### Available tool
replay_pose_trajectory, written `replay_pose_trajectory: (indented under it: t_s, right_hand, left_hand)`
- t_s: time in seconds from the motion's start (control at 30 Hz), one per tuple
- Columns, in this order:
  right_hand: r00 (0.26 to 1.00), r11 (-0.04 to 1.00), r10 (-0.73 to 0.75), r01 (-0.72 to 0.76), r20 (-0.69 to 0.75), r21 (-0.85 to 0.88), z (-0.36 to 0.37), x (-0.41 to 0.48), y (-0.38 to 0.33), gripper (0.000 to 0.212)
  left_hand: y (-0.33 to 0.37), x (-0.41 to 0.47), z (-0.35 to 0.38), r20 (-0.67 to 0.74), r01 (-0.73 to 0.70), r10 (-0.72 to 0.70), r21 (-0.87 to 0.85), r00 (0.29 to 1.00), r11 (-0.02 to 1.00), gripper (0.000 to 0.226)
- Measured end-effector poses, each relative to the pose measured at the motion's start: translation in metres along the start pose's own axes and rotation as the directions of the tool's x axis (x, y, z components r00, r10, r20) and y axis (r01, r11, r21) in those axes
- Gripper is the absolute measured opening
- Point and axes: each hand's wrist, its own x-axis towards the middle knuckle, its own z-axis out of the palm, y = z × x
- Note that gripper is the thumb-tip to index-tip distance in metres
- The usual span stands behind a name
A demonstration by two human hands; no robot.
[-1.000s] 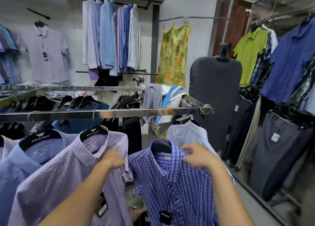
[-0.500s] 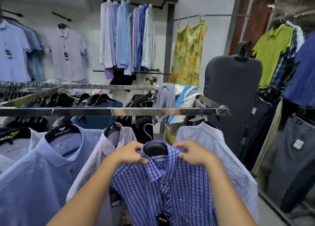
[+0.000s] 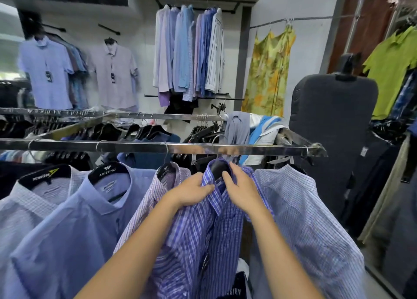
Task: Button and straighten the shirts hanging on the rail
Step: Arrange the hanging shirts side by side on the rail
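Note:
A blue-and-white checked shirt [image 3: 209, 235] hangs on a black hanger from the chrome rail [image 3: 140, 145] in front of me. My left hand [image 3: 191, 191] grips the left side of its collar. My right hand [image 3: 242, 189] grips the right side of the collar, fingers up by the hanger. Both hands are close together at the neck. A lilac checked shirt [image 3: 155, 192] hangs just left of it. A pale blue checked shirt [image 3: 306, 219] hangs just right. Further left hangs a plain light blue shirt [image 3: 74, 226].
A second rail [image 3: 90, 113] with dark garments runs behind. Folded grey and blue clothes [image 3: 248, 129] lie draped over the rail's right end. A dark mannequin torso [image 3: 334, 122] stands at right. More shirts and a yellow dress [image 3: 268, 70] hang on the back wall.
My hands have come closer together at the checked shirt's collar and moved up toward the hanger. The shirt front has turned and bunched. My view has shifted closer.

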Motion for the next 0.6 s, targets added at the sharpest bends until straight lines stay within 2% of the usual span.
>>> replay_pose_trajectory:
  t_s: [0.03,0.17,0.27,0.4,0.5,0.6]
  right_hand:
    - [1.000,0.999,0.014,-0.014,0.014,0.036,0.003,0.001,-0.001,0.061]
    - [0.996,0.988,0.073,-0.079,0.055,0.129,0.008,0.005,-0.006,0.069]
    - [0.988,0.978,0.144,-0.151,0.058,0.145,0.008,0.008,-0.003,0.069]
    - [0.979,0.976,0.181,-0.190,0.089,0.109,0.005,0.007,0.010,0.067]
    - [0.984,0.983,0.162,-0.168,0.075,0.077,0.001,0.006,0.014,0.063]
    - [0.986,0.987,0.152,-0.155,0.073,0.041,-0.002,0.008,0.017,0.064]
  left_hand:
    - [0.001,0.006,0.004,-0.023,-0.010,0.010,-0.016,1.000,1.000,0.044]
    - [0.022,0.015,0.026,-0.064,-0.065,0.058,-0.120,0.996,0.991,0.025]
    - [0.007,0.034,0.047,-0.001,-0.032,0.033,-0.214,0.999,0.976,0.053]
    - [0.016,0.027,0.063,-0.012,-0.004,0.002,-0.240,1.000,0.971,0.050]
    - [0.018,0.031,0.069,-0.008,-0.001,-0.001,-0.205,1.000,0.979,0.057]
    - [0.016,0.032,0.067,0.013,-0.003,0.005,-0.083,1.000,0.997,0.057]
